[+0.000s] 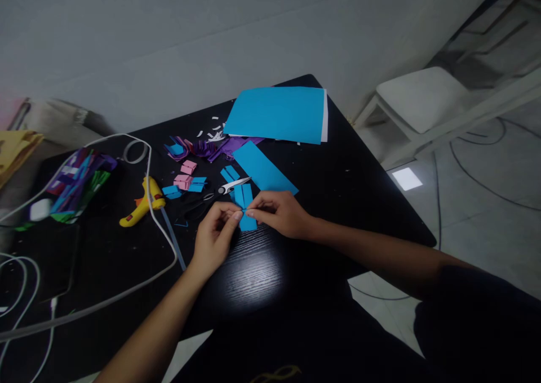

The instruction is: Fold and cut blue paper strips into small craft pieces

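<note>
A small folded blue paper piece [248, 223] is pinched between both hands over the black table. My left hand [215, 239] has thumb and fingers closed on its left side. My right hand [283, 214] pinches it from the right with fingertips together. Just beyond the hands lie scissors [232, 186], their blades beside the blue paper. A blue paper strip [266, 169] rests behind my right hand. Small folded pink pieces [183, 181] and folded blue pieces [197, 185] sit to the left of the scissors.
Blue sheets [279, 112] lie at the back of the black table [363, 203]. A yellow glue gun [147, 203] and white cable [131, 290] are on the left, near a bag of coloured strips [80, 183]. Purple paper [232, 146] and white scraps lie behind. A white stool [422, 98] stands right.
</note>
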A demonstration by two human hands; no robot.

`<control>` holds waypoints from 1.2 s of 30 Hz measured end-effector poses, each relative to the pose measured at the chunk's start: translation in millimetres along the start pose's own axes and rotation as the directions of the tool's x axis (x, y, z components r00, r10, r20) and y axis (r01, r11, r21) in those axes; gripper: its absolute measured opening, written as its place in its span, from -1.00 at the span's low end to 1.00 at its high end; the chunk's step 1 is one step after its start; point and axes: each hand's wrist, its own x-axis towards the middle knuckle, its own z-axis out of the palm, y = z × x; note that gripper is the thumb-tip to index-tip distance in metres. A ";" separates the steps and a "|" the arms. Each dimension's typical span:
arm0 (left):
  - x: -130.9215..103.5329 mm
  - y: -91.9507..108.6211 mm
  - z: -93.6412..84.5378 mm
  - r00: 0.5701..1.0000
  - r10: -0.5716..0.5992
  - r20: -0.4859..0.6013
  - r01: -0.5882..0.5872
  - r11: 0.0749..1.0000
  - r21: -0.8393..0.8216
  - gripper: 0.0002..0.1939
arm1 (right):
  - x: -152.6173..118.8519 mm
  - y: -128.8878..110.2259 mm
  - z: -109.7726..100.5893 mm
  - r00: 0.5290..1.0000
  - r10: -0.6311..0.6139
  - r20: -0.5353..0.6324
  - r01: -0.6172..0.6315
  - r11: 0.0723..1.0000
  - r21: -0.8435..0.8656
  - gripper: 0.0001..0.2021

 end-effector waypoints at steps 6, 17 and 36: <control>-1.0 -0.5 0.1 1.000 0.011 0.010 -0.012 1.000 0.022 -0.85 | -0.3 1.0 -1.5 0.999 -0.030 0.024 0.030 0.999 -0.014 -0.87; -4.6 -3.8 -0.6 0.999 0.038 0.014 -0.039 0.997 0.059 -0.87 | 0.8 -2.0 -2.0 1.000 -0.014 0.026 0.016 0.998 -0.066 -0.80; -5.4 -7.1 -0.7 0.996 0.084 0.038 -0.088 0.989 0.122 -0.86 | 0.2 1.8 -2.5 0.996 -0.003 0.084 0.008 0.998 -0.059 -0.85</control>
